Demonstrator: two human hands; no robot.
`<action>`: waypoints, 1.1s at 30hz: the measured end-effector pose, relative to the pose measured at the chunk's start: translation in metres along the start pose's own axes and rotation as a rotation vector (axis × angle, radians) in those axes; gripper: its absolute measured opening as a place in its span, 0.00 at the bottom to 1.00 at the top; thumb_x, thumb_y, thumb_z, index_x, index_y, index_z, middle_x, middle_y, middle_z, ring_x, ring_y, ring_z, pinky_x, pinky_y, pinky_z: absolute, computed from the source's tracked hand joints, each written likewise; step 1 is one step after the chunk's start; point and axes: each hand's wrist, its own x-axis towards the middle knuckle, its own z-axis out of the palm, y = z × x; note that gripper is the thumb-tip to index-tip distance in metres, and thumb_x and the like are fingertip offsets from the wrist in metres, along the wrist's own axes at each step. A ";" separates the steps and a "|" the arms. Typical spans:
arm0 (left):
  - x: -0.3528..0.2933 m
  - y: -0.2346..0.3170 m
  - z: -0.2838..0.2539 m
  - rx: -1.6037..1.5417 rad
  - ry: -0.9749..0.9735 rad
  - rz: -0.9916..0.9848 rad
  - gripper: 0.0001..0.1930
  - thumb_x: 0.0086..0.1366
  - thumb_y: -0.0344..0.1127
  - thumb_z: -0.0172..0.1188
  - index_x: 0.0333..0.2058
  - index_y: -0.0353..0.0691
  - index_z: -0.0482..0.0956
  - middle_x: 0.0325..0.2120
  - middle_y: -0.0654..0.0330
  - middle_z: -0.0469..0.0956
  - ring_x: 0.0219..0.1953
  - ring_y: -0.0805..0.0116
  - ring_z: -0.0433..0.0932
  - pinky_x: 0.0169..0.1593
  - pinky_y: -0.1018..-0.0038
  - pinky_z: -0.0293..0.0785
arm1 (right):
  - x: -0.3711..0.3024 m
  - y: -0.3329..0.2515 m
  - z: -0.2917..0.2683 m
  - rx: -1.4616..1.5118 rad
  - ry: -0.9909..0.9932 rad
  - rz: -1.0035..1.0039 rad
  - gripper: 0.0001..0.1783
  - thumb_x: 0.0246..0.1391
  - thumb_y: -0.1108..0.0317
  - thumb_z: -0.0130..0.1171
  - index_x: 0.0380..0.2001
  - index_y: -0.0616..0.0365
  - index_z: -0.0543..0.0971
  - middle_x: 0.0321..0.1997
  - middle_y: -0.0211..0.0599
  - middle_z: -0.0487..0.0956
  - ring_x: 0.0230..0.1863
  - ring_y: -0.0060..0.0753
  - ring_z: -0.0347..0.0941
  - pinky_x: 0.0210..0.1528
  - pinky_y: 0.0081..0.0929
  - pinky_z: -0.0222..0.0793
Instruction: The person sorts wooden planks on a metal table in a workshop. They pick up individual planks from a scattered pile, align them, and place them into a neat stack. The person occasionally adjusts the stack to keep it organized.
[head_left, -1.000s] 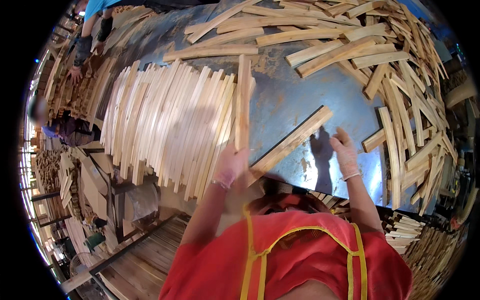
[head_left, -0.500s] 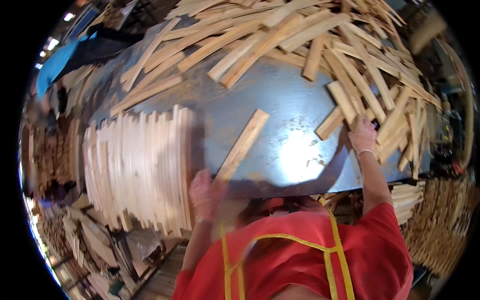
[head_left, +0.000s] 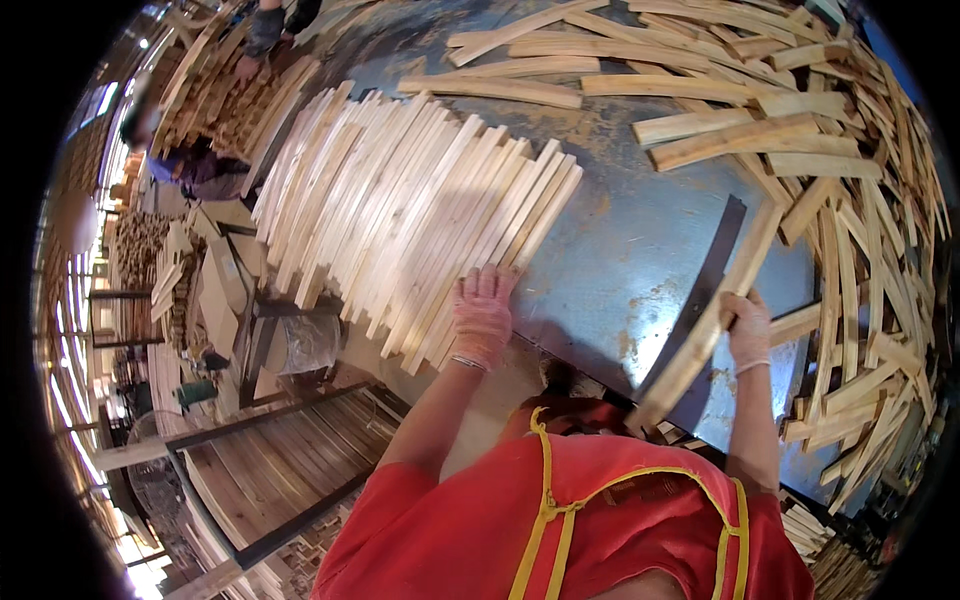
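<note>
My left hand (head_left: 484, 318), gloved in pinkish fabric, lies flat with its fingers stretched over the near right end of a row of pale wooden strips (head_left: 400, 200). The strips lie side by side at the table's near edge, their ends uneven. In my right hand (head_left: 748, 325) is a long wooden strip (head_left: 755, 245), gripped around its middle. That strip is raised over the metal table (head_left: 580, 290), tilted, its near end close to my red apron, and it casts a dark shadow on the surface.
A jumbled heap of loose wooden strips (head_left: 850, 250) covers the far and right sides of the table. At the far left, another person's hand (head_left: 246, 68) is by stacked strips (head_left: 200, 110). A dark-framed slatted wooden rack (head_left: 280, 465) stands at lower left.
The view has turned right. My right hand has come away from the heap with a strip. My left hand now rests on the row; the single strip in front has left its spot.
</note>
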 end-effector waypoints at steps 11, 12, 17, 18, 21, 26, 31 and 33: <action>-0.113 -0.101 -0.007 -0.474 0.254 -0.512 0.24 0.60 0.43 0.72 0.53 0.41 0.83 0.52 0.51 0.79 0.56 0.50 0.79 0.60 0.58 0.75 | -0.046 0.051 0.292 -0.076 -0.231 0.198 0.32 0.59 0.70 0.69 0.65 0.66 0.74 0.52 0.47 0.83 0.49 0.36 0.80 0.49 0.30 0.80; -0.139 -0.116 0.004 -0.495 0.268 -0.665 0.22 0.61 0.43 0.73 0.52 0.42 0.84 0.48 0.51 0.80 0.53 0.51 0.80 0.57 0.59 0.76 | -0.055 0.046 0.310 -0.001 -0.432 0.200 0.32 0.59 0.72 0.69 0.67 0.64 0.73 0.54 0.43 0.83 0.50 0.35 0.80 0.53 0.29 0.78; -0.208 -0.150 0.034 -1.443 0.141 -1.507 0.16 0.65 0.48 0.73 0.44 0.46 0.87 0.35 0.57 0.82 0.38 0.59 0.79 0.43 0.63 0.77 | -0.064 0.064 0.314 0.031 -0.360 0.204 0.37 0.59 0.73 0.69 0.72 0.61 0.71 0.51 0.29 0.82 0.39 0.21 0.71 0.41 0.23 0.69; -0.198 -0.142 0.033 -1.673 0.096 -1.576 0.14 0.69 0.52 0.70 0.39 0.49 0.85 0.28 0.64 0.78 0.32 0.68 0.75 0.38 0.66 0.73 | -0.056 0.076 0.304 0.053 -0.308 0.213 0.38 0.59 0.74 0.69 0.72 0.61 0.71 0.50 0.28 0.82 0.38 0.20 0.69 0.39 0.21 0.67; -0.195 -0.136 0.057 -2.450 0.016 -1.329 0.17 0.70 0.57 0.68 0.38 0.49 0.83 0.28 0.68 0.77 0.33 0.72 0.74 0.39 0.67 0.73 | -0.059 0.077 0.275 -0.088 -0.455 0.268 0.39 0.58 0.73 0.69 0.73 0.62 0.70 0.54 0.33 0.80 0.46 0.27 0.77 0.45 0.27 0.75; -0.192 -0.142 -0.001 -1.729 0.000 -1.272 0.21 0.74 0.56 0.64 0.50 0.43 0.83 0.40 0.62 0.84 0.40 0.68 0.80 0.47 0.63 0.78 | -0.068 0.053 0.198 -0.107 -0.264 0.227 0.43 0.58 0.72 0.69 0.74 0.69 0.66 0.58 0.43 0.81 0.44 0.30 0.78 0.45 0.26 0.76; -0.135 -0.213 -0.085 -2.044 -0.395 -0.831 0.34 0.76 0.58 0.61 0.66 0.33 0.75 0.51 0.52 0.84 0.42 0.59 0.86 0.50 0.60 0.84 | -0.041 0.030 0.081 -0.147 -0.084 0.010 0.39 0.62 0.71 0.65 0.74 0.70 0.67 0.55 0.42 0.82 0.44 0.31 0.78 0.46 0.28 0.75; -0.077 -0.200 -0.109 -2.003 -0.436 -0.525 0.35 0.77 0.55 0.59 0.70 0.30 0.70 0.49 0.52 0.84 0.40 0.59 0.86 0.47 0.63 0.85 | -0.022 0.017 0.047 -0.163 0.047 -0.115 0.37 0.63 0.69 0.65 0.72 0.70 0.69 0.55 0.41 0.83 0.46 0.35 0.79 0.49 0.31 0.76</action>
